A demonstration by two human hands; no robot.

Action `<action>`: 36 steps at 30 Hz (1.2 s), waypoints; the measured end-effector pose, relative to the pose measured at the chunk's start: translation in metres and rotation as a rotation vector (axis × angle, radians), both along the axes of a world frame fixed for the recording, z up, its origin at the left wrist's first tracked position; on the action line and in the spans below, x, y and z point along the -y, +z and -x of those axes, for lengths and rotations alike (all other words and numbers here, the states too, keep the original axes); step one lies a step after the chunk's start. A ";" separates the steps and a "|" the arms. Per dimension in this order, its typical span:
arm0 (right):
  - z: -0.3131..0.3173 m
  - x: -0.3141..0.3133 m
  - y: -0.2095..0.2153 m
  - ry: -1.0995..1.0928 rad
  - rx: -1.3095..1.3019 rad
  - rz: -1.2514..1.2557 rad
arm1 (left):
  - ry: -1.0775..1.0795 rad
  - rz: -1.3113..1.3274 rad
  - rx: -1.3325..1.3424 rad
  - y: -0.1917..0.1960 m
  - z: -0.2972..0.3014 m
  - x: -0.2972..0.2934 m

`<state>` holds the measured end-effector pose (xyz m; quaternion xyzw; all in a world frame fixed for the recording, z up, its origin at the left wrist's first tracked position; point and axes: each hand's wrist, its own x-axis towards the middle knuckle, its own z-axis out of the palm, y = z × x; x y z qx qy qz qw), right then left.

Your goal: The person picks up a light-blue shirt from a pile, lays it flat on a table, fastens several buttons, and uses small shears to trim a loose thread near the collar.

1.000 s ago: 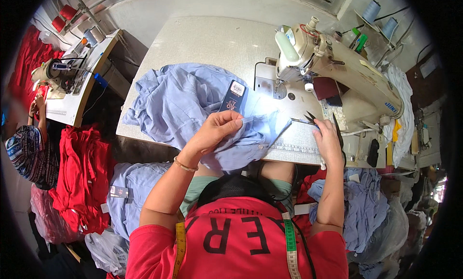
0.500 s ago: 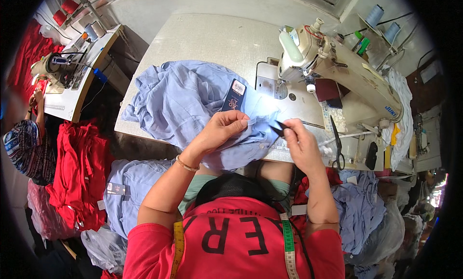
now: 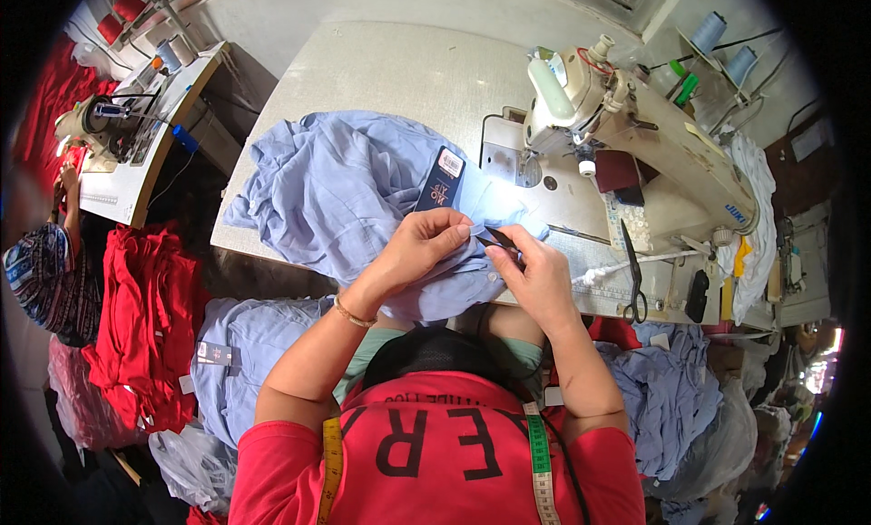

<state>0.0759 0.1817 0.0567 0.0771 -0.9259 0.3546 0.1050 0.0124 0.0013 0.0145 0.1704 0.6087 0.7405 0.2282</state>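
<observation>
From the left hand (image 3: 423, 245) pinching a blue garment (image 3: 331, 189), the right hand (image 3: 537, 275) with black snips (image 3: 500, 238) lies at three o'clock, a sewing machine (image 3: 667, 148) at two.

From here I see 2 red spools (image 3: 130, 6) far left, beyond a sewing machine (image 3: 89, 123); red garments (image 3: 150, 330) lie near left, and 2 blue spools (image 3: 709, 33) stand far right.

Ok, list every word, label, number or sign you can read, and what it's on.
I won't copy out wording; here's where print stands:
Red shirt: large dark letters, legible.
Sewing machine: blue lettering, legible.
Dark hang tag on the blue garment: pale print, partly too small.
Tape measure: numbers, too small.
</observation>
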 end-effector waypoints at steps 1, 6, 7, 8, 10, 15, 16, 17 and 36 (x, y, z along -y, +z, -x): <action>-0.001 0.000 0.000 -0.004 -0.004 0.005 | -0.002 -0.002 -0.001 0.000 0.000 0.000; 0.000 -0.001 -0.001 0.008 -0.021 -0.008 | -0.005 0.001 -0.003 0.001 -0.001 0.000; 0.000 -0.001 -0.001 0.007 -0.022 -0.015 | 0.000 0.001 -0.002 0.001 -0.001 -0.001; 0.000 -0.001 -0.001 0.008 -0.027 -0.017 | 0.006 0.001 0.000 0.001 -0.002 -0.001; 0.000 -0.001 -0.002 0.009 -0.037 -0.020 | 0.003 0.005 0.000 0.002 -0.002 -0.001; 0.000 -0.001 -0.001 0.010 -0.031 -0.051 | 0.000 0.016 -0.006 0.003 -0.002 -0.001; 0.000 -0.001 -0.001 0.010 -0.031 -0.056 | 0.003 0.019 -0.017 0.002 -0.002 -0.001; 0.000 -0.001 -0.001 0.007 -0.029 -0.063 | 0.005 0.021 -0.028 0.001 -0.002 -0.001; 0.004 0.009 -0.025 -0.023 -0.300 -0.172 | -0.021 -0.011 0.015 0.000 0.000 0.000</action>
